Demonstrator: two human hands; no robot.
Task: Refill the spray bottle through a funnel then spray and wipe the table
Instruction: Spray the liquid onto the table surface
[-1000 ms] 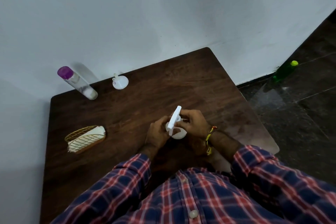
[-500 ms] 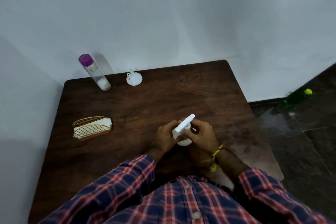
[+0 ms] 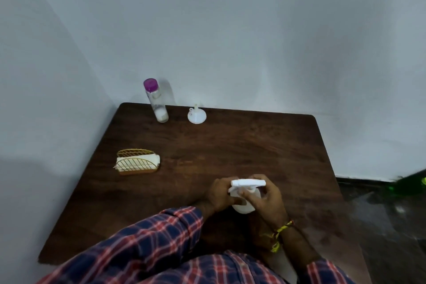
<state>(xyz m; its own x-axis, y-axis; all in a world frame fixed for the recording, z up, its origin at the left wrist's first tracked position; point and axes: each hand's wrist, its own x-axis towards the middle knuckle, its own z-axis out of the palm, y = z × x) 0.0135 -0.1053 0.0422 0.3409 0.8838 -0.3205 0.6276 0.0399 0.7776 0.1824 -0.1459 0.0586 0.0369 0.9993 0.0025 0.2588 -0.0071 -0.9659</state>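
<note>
- The white spray bottle (image 3: pixel 244 200) is held upright on the near part of the dark wooden worktop (image 3: pixel 242 145), between both hands.
- The bottle body is gripped by the left hand (image 3: pixel 219 195), with the fingers closed around it.
- The neck, just under the white trigger head (image 3: pixel 248 183), is pinched by the right hand (image 3: pixel 267 200).
- The small white funnel (image 3: pixel 196 115) is seen at the far edge of the worktop, standing on its wide mouth with the spout up.
- Just beside it, to the left, a clear bottle with a purple cap (image 3: pixel 155 101) is standing.
- A golden wire holder (image 3: pixel 136 162) with white folded cloth (image 3: pixel 140 161) inside is placed at the left side, well apart from the hands.
</note>
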